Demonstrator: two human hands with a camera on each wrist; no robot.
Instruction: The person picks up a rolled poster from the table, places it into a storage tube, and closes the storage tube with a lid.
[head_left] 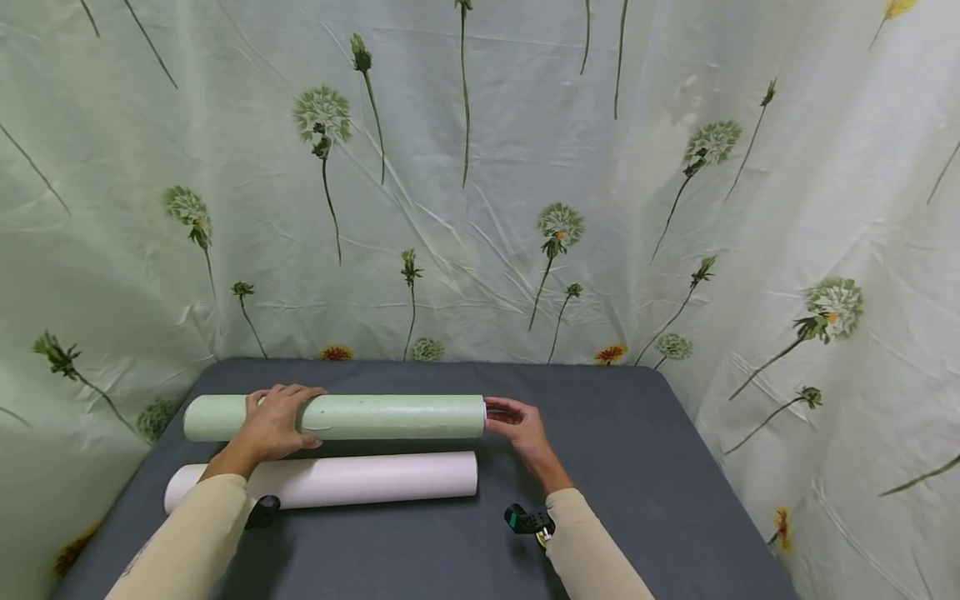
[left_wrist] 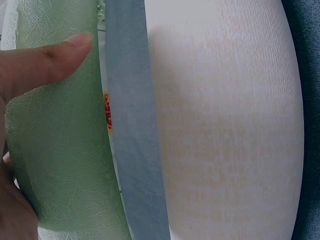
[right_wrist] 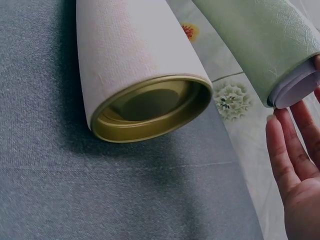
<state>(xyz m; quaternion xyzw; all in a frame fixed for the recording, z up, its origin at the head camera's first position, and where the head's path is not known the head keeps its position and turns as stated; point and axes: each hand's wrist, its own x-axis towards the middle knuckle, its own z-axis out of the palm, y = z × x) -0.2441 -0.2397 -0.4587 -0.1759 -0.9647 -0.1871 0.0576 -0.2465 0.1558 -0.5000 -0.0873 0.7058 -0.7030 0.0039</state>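
Observation:
A long pale green tube with a crinkled surface lies crosswise in front of me in the head view. My left hand grips it left of its middle; in the left wrist view the thumb presses along its side. At the tube's right end, a pale rolled sheet sticks out a little from the opening. The fingers of my right hand pinch that rolled end. Nearer to me, beneath my left forearm, is a pinkish-white tube.
The white tube's near end shows a gold metal rim around a recessed end. Both tubes are over a dark grey cloth-covered table. Behind it hangs a pale curtain printed with dandelions. Black wrist straps show at both wrists.

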